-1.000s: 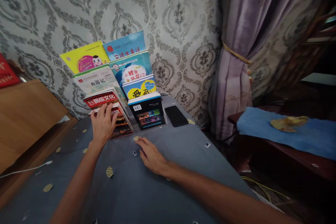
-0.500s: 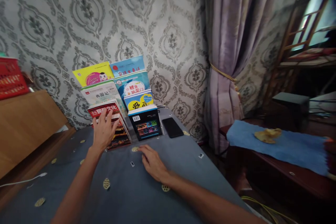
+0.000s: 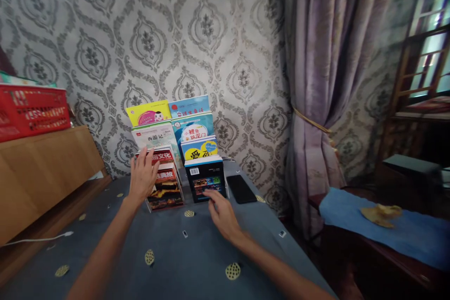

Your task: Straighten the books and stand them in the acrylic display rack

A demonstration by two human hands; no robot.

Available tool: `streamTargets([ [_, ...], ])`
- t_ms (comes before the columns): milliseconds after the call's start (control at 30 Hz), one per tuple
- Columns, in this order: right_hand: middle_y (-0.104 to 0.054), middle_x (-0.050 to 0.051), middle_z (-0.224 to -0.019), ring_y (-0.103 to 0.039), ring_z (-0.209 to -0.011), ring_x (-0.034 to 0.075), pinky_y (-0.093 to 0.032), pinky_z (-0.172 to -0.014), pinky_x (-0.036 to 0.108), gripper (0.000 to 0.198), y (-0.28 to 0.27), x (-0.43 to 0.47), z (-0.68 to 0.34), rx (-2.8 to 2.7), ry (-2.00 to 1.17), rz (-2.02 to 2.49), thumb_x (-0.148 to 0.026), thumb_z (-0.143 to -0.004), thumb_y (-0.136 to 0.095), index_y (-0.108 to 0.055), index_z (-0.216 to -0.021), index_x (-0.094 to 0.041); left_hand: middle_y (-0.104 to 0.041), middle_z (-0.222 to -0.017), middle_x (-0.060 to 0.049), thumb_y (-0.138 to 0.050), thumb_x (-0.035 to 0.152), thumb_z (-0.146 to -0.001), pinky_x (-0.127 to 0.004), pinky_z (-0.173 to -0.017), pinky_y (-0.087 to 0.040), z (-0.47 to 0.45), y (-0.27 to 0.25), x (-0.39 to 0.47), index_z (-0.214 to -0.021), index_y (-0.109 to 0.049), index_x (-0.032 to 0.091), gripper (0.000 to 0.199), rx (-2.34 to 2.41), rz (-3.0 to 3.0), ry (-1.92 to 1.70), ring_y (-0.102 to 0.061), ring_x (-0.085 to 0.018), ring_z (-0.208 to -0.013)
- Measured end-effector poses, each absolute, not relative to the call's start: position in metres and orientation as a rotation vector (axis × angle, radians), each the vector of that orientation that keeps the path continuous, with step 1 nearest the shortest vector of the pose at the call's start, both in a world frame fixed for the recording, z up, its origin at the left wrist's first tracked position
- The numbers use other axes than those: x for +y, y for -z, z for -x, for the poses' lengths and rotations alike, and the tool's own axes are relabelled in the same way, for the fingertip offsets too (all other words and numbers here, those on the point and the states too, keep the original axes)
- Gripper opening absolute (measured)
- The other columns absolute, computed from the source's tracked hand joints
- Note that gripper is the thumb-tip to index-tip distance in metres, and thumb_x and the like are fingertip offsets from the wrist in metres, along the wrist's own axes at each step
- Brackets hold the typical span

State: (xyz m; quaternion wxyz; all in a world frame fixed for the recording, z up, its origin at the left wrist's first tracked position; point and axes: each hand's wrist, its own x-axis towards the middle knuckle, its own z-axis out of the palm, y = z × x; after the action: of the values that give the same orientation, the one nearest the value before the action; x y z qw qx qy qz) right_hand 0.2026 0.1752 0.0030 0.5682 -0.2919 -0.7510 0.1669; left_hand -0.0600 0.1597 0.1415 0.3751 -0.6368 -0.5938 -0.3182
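Two rows of upright books stand in steps against the wall. My left hand (image 3: 143, 177) is open, its fingers spread over the left side of the front red-covered book (image 3: 168, 190) and a second red book (image 3: 163, 155) behind it. Whether the fingertips press on the covers I cannot tell. My right hand (image 3: 225, 218) holds nothing, with its forefinger stretched out at the lower part of the black book (image 3: 205, 183). Behind rise a yellow-and-blue book (image 3: 207, 148), a teal book (image 3: 207, 124), a pale green book (image 3: 147, 137) and a yellow book (image 3: 137, 115).
A black phone (image 3: 242, 189) lies right of the books on the grey patterned cloth (image 3: 190, 267). At left, a red basket (image 3: 35, 124) sits on a wooden box (image 3: 52, 164), with a white cable (image 3: 42, 239) below. A blue cloth (image 3: 344, 211) covers furniture at right.
My right hand has moved forward from the tablecloth to the black book. The left hand has shifted to the left side of the red books, uncovering more of the front cover. The view has turned slightly.
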Motion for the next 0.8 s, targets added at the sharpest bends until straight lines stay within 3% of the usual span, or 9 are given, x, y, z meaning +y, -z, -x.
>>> streamTargets([
  [267,-0.076,0.009,-0.11,-0.07,-0.105,0.025,-0.056,-0.095,0.043,0.031,-0.12,0.215,-0.232,-1.617,-0.193,0.593,-0.017,-0.09,-0.046,-0.07,-0.109,-0.022,-0.05,-0.15,-0.02,-0.035,0.036,-0.101,-0.056,-0.117,-0.029,0.065,-0.191,0.181,-0.141,-0.049,0.014,0.047,-1.395,1.703,0.917,-0.047,-0.033,-0.138],
  [400,-0.076,0.009,-0.105,-0.071,-0.097,0.025,-0.057,-0.088,0.041,0.03,-0.167,0.227,-0.236,-1.625,-0.159,0.584,-0.018,-0.088,-0.047,-0.07,-0.107,-0.02,-0.056,-0.142,-0.019,-0.035,0.031,-0.098,-0.05,-0.115,-0.035,0.083,-0.222,0.195,-0.136,-0.053,0.012,0.046,-1.396,1.754,1.201,-0.049,-0.031,-0.135],
  [600,-0.076,0.009,-0.109,-0.071,-0.099,0.024,-0.057,-0.09,0.041,0.031,-0.171,0.217,-0.203,-1.876,-0.124,0.474,-0.018,-0.09,-0.047,-0.07,-0.111,-0.021,-0.066,-0.125,-0.015,-0.037,0.032,-0.095,-0.047,-0.111,-0.041,0.128,-0.208,0.194,-0.121,-0.061,0.015,0.04,-1.556,1.652,1.563,-0.057,-0.028,-0.122],
  [800,-0.063,0.016,-0.138,-0.058,-0.129,0.027,-0.049,-0.108,0.047,0.044,-0.159,0.218,-0.14,-2.112,0.018,0.463,-0.019,-0.094,-0.044,-0.058,-0.136,-0.016,-0.066,-0.128,-0.019,-0.039,0.036,-0.094,-0.05,-0.108,-0.045,0.146,-0.156,0.189,-0.124,-0.061,0.012,0.044,-1.734,1.588,1.696,-0.061,-0.03,-0.12],
])
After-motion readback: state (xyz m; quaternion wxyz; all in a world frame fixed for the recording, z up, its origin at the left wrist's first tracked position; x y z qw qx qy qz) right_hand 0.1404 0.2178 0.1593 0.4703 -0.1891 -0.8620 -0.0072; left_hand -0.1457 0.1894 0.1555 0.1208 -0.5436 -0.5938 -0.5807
